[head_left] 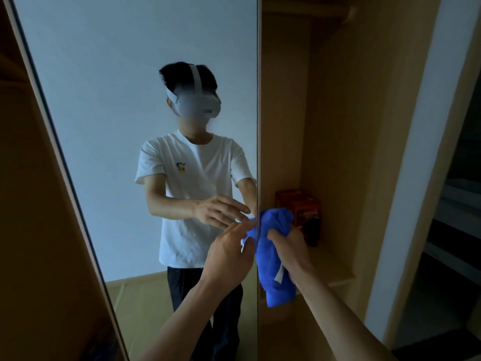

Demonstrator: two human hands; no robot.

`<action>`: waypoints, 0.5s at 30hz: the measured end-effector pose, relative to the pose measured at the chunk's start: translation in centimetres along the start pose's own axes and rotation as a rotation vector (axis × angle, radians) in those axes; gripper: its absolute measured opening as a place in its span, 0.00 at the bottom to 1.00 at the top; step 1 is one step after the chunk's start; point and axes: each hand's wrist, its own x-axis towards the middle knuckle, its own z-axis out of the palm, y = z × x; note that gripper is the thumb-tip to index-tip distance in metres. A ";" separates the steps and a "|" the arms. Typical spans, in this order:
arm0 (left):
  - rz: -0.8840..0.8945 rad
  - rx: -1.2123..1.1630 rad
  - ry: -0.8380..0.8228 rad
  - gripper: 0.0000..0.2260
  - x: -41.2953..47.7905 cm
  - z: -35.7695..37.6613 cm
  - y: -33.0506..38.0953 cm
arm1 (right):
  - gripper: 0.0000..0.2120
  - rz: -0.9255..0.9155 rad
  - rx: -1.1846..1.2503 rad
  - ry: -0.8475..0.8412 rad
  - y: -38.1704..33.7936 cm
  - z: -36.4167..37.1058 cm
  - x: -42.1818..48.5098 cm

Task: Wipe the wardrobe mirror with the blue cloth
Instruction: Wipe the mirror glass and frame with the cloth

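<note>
Blue cloth (273, 259) bunched, lower centre-right of frame; right hand (289, 247) curled round it. Left hand (229, 254) fingers straight, touching cloth corner. Best bet: fold cloth into flat pad before pressing on mirror (117, 105). Mirror's right edge just beside cloth; open glass lies up and left. Box (299, 204) on shelf (337, 268) behind, so keep clear.

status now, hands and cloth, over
Right hand grips blue cloth at right edge of mirror. Left hand open, fingers near cloth. Red box on shelf behind, off the glass.

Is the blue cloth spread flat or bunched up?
Bunched up: the right hand grips the blue cloth mid-length, a wad above, the rest hanging below.
</note>
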 end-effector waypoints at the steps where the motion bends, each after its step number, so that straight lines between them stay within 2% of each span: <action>1: 0.008 -0.003 0.004 0.19 0.1 -0.1 0.1 | 0.01 -0.039 0.029 0.017 -1.6 0.0 0.2; 2: 0.017 -0.003 0.010 0.19 0.4 -0.2 0.3 | 0.01 -0.059 0.053 0.051 -3.3 0.0 0.5; 4: 0.037 -0.001 0.029 0.20 1.3 -0.5 1.0 | 0.09 -0.082 0.090 0.111 -7.1 -0.3 1.1; 7: 0.100 -0.006 0.110 0.21 3.1 -1.5 2.6 | 0.16 -0.152 0.128 0.117 -11.7 -0.8 1.9; 11: 0.212 0.021 0.207 0.21 5.9 -4.0 4.8 | 0.03 -0.247 0.155 0.158 -16.3 -1.5 3.3; 15: 0.311 0.131 0.311 0.20 8.5 -7.0 7.3 | 0.04 -0.340 0.147 0.182 -20.5 -2.2 4.4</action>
